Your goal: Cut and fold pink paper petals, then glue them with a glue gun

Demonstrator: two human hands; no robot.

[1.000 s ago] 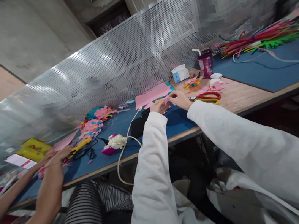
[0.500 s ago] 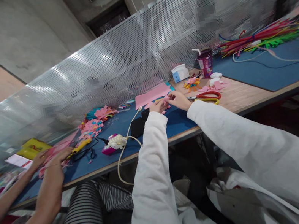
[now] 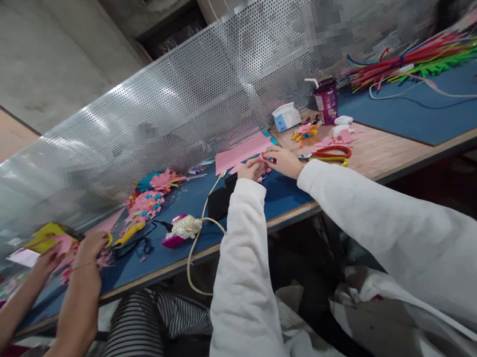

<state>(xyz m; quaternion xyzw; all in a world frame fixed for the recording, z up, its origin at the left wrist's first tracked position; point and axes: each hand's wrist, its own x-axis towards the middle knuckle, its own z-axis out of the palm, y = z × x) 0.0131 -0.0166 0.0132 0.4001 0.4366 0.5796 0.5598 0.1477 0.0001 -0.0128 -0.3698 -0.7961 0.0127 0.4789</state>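
Two hands pinch one small pink paper piece [image 3: 266, 164] together.
Left hand [image 3: 252, 170] steadies it, right hand [image 3: 282, 160] nips its edge, fingers narrow, just left of the red scissors [image 3: 330, 154].

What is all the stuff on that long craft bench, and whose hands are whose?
pink paper piece: one, small, pinched between both hands
pink sheets: a few, flat, just beyond the hands
scissors: one, red and yellow handles, right of the hands
cup: one, purple, with straw, by the mesh screen
tissue box: one, white and blue, left of the cup
paper flowers: several, pink, on the blue mat
co-worker's hands: two, bare arms, far left
left hand: white sleeve, on the piece
right hand: white sleeve, on the piece
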